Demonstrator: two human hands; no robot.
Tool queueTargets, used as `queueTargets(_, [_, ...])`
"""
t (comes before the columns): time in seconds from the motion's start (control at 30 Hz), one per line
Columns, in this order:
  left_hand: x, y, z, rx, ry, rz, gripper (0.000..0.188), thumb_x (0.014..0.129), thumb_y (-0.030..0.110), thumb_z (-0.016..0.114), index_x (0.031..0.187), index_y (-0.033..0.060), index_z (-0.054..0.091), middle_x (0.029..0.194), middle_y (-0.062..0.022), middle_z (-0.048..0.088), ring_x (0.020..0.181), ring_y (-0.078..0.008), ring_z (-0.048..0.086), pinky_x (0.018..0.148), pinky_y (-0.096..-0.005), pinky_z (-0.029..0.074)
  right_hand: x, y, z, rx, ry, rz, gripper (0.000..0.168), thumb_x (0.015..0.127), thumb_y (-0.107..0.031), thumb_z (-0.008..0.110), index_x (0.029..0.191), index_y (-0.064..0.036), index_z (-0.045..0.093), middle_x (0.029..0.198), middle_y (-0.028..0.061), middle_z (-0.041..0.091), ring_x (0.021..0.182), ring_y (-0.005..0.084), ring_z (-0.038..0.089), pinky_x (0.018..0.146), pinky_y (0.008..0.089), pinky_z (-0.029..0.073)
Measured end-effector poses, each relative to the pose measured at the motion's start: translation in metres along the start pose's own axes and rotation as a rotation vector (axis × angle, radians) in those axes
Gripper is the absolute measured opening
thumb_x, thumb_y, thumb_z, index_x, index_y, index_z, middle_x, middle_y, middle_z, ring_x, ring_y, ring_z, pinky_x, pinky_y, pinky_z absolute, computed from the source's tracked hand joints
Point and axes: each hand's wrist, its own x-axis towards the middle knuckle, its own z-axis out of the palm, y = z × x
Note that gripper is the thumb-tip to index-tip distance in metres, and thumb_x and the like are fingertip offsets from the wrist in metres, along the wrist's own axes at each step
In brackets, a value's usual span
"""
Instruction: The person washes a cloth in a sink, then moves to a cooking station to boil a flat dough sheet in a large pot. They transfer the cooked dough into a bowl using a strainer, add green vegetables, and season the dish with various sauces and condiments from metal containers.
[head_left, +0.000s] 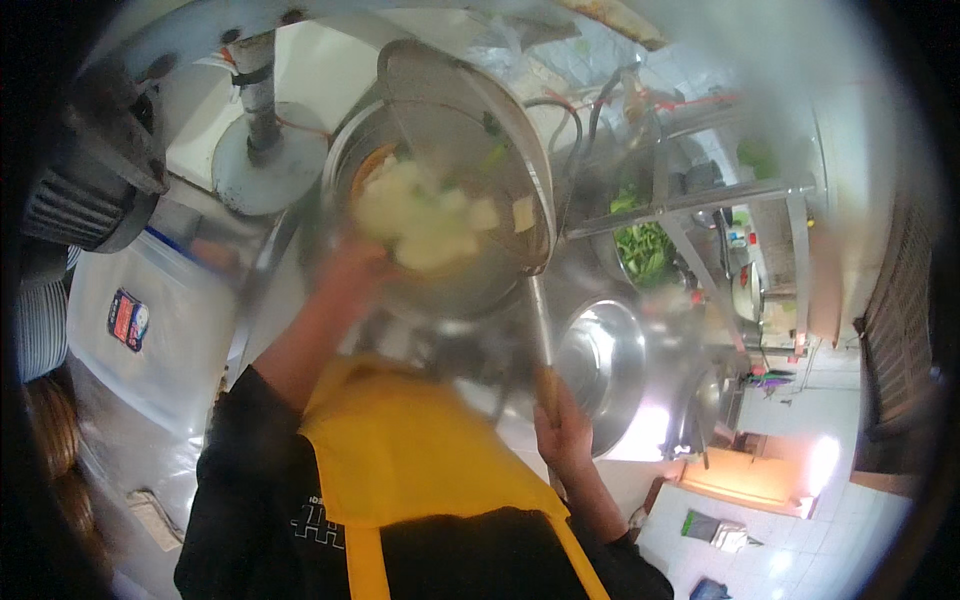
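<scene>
My right hand (566, 431) is closed round the wooden handle of a large round mesh strainer (480, 82), which is tilted over a big metal pot or basin. Pale, cut food pieces (420, 217) with some green bits lie below the strainer, and one pale piece sits near its rim. My left hand (360, 262) is blurred at the near left side of the pot (337, 150), beside the pale pieces; its fingers are partly hidden, and whether it holds anything cannot be told. The view is hazy over the pot.
A steel bowl (600, 360) stands to the right, with leafy greens (645, 251) in a container beyond it. On the left are a translucent plastic box (150, 322), stacked plates (41, 330) and a grey round-based post (262, 165). A metal rack (697, 199) stands at the right.
</scene>
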Motion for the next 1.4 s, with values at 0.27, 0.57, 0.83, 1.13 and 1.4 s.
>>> queueTargets(0.27, [0.015, 0.036, 0.058, -0.705, 0.036, -0.292, 0.053, 0.071, 0.009, 0.053, 0.122, -0.0007, 0.042, 0.115, -0.0147, 0.050, 0.106, -0.0282, 0.053, 0.089, -0.0433, 0.047, -0.017, 0.008, 0.002, -0.115, 0.111, 0.069, 0.048, 0.084, -0.017, 0.056, 0.130, -0.007, 0.042, 0.099, 0.0179, 0.062, 0.086, 0.0316, 0.062, 0.072, 0.0395, 0.051])
queueTargets(0.57, [-0.052, 0.040, -0.020, -0.621, 0.072, -0.305, 0.058, 0.069, 0.010, 0.057, 0.125, 0.0047, 0.043, 0.120, -0.0107, 0.050, 0.109, -0.0253, 0.051, 0.089, -0.0392, 0.046, 0.035, 0.037, -0.003, 0.068, -0.025, 0.450, 0.055, 0.089, -0.024, 0.052, 0.138, -0.014, 0.030, 0.107, 0.0184, 0.060, 0.084, 0.0308, 0.063, 0.071, 0.0401, 0.052])
queueTargets(0.83, [-0.167, 0.078, -0.096, -0.633, 0.214, -0.093, 0.067, 0.068, 0.020, 0.057, 0.130, 0.0066, 0.039, 0.129, -0.0097, 0.045, 0.121, -0.0278, 0.040, 0.104, -0.0431, 0.030, 0.206, 0.062, -0.015, -0.590, -0.404, -0.029, 0.053, 0.088, -0.008, 0.041, 0.139, -0.019, 0.031, 0.114, 0.0210, 0.056, 0.098, 0.0329, 0.059, 0.079, 0.0452, 0.049])
queueTargets(1.13, [-0.273, 0.127, -0.092, -0.593, 0.629, 0.249, 0.079, 0.065, 0.011, 0.062, 0.136, 0.0005, 0.029, 0.137, -0.0154, 0.035, 0.127, -0.0346, 0.032, 0.109, -0.0495, 0.022, 0.198, 0.088, 0.064, 0.014, -1.034, -0.019, 0.029, 0.087, -0.009, 0.044, 0.115, -0.007, 0.050, 0.071, 0.0142, 0.058, 0.046, 0.0218, 0.055, 0.040, 0.0356, 0.046])
queueTargets(1.4, [-0.275, 0.152, -0.091, -1.150, 0.880, 0.358, 0.072, 0.067, -0.006, 0.046, 0.134, -0.0126, 0.018, 0.142, -0.0238, 0.022, 0.133, -0.0366, 0.019, 0.113, -0.0459, 0.014, 0.161, 0.027, 0.153, 1.027, -0.835, 0.275, 0.025, 0.090, -0.030, 0.048, 0.081, -0.008, 0.059, 0.067, 0.0019, 0.057, 0.063, 0.0159, 0.057, 0.055, 0.0286, 0.045])
